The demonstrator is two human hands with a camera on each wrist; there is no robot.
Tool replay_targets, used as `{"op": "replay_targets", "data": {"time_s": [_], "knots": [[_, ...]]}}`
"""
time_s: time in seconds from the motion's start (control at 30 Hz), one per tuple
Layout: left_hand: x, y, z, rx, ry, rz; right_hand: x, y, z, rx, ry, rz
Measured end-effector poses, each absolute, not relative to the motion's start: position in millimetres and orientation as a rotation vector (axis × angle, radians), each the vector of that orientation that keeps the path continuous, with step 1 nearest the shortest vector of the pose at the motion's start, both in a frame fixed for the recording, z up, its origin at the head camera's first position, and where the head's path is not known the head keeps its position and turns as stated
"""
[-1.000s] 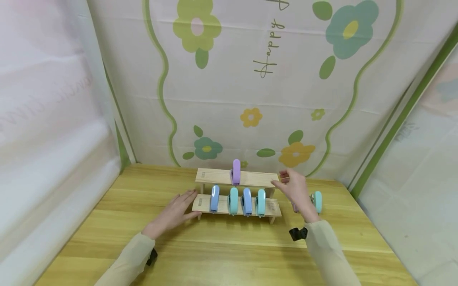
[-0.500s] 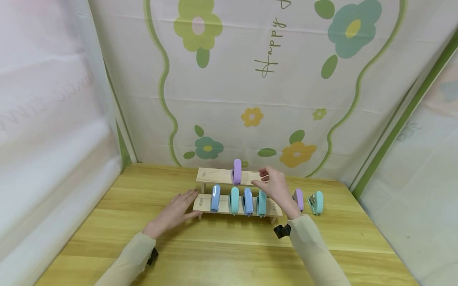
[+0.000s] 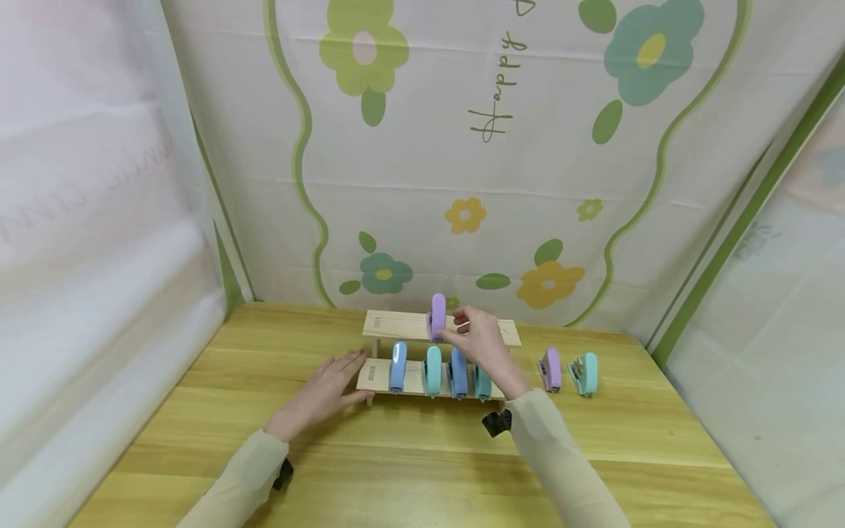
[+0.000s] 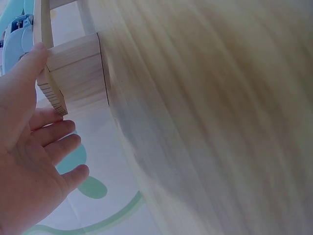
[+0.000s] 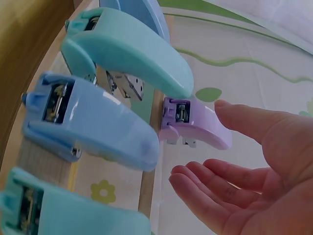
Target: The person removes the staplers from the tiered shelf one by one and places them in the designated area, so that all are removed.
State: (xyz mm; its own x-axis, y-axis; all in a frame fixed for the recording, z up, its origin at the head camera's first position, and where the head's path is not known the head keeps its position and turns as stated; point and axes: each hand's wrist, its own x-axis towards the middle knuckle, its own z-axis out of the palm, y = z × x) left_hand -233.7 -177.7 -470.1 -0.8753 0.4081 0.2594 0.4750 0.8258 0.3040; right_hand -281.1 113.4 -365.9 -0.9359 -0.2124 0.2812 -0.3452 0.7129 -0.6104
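Observation:
On the upper wooden shelf [image 3: 399,325] stands a purple stapler [image 3: 439,312]. My right hand [image 3: 487,346] is close to its right side. In the right wrist view, thumb and fingers are spread apart around the free end of that stapler [image 5: 203,122], with nothing gripped. Along the lower wooden shelf [image 3: 375,375] are a blue stapler [image 3: 397,367], a mint stapler [image 3: 432,372], a second blue stapler [image 3: 457,375] and a second mint stapler [image 3: 483,383], partly behind my right hand. My left hand [image 3: 325,392] touches the lower shelf's left end, its fingers extended.
To the right of the shelves, another purple stapler [image 3: 550,370] and another mint stapler [image 3: 584,375] stand on the wooden table [image 3: 422,462]. A flower-printed cloth [image 3: 422,169] hangs behind, with cloth at both sides too.
My right hand has moved left along the upper shelf to the purple stapler, uncovering the purple stapler on the table at right. My left hand has stayed in place.

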Motion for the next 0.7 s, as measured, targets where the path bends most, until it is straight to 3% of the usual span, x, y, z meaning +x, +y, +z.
{"op": "replay_targets", "data": {"time_s": [0.7], "knots": [[-234.4,-178.0,-471.5,-0.684,-2.829,-0.562,-292.5,95.1,-374.0,0.462,-2.713,1.068]]}}
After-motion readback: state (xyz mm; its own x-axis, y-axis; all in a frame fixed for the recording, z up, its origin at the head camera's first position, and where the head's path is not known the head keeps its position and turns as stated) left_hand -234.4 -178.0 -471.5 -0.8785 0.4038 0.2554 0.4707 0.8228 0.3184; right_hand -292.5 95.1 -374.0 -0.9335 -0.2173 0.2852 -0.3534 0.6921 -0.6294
